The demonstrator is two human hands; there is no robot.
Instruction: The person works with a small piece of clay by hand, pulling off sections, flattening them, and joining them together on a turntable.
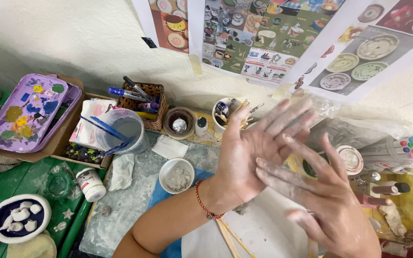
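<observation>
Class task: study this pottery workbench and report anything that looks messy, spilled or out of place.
Both hands, left hand and right hand, are pressed together palm to palm and coated in pale dried clay. The purple plastic palette is smeared with mixed paint blotches. A crumpled white rag lies on the stained grey work mat. Nothing looks broken or tipped over.

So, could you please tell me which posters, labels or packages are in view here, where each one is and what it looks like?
Posters: taped to the white wall, top; glossy sheets picturing painted plates and cups, in green, orange and red.
Labelled jar: on the green table, lower left; small, round, white, with a printed label.
Marker pack: far right; clear wrapper, white pens with coloured caps.
Left hand and right hand: clay-dusted, pressed together, holding nothing.
</observation>
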